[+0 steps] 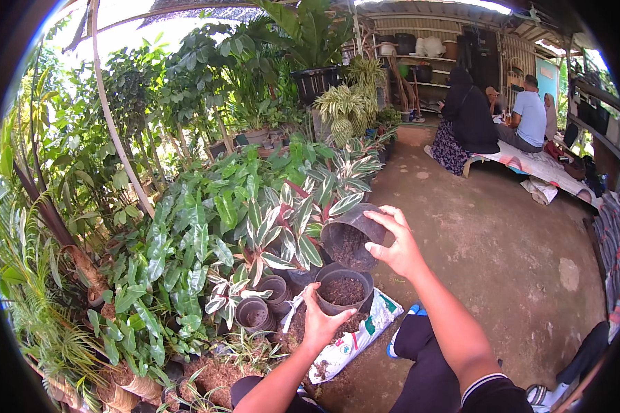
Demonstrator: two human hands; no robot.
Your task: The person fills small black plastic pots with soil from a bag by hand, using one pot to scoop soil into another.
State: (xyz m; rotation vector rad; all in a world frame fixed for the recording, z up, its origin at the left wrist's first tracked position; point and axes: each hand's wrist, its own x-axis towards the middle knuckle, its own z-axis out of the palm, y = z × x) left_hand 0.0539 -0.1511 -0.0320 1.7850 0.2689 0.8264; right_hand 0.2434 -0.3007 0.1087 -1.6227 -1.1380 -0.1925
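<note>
Between thumb and fingers, my right hand [400,245] holds a black plastic plant pot [359,222], tilted with its mouth toward the lower left. Dark soil [349,250] lies inside it, near the rim. Just below, my left hand [323,320] grips the side of a second black plastic pot [367,304], which stands upright and is partly filled with dark potting soil [342,290]. Under this pot is an open white sack [359,348] with printing on it and potting mix [294,335] at its mouth. The tilted pot's rim is close above the upright one.
Stacked empty pots [256,315] stand left of the sack, beside variegated plants [284,227]. Dense green foliage [186,242] fills the left. Several people sit around a low covered platform [537,168] at the back right. Another person's foot [547,395] is at lower right on the concrete floor [475,253].
</note>
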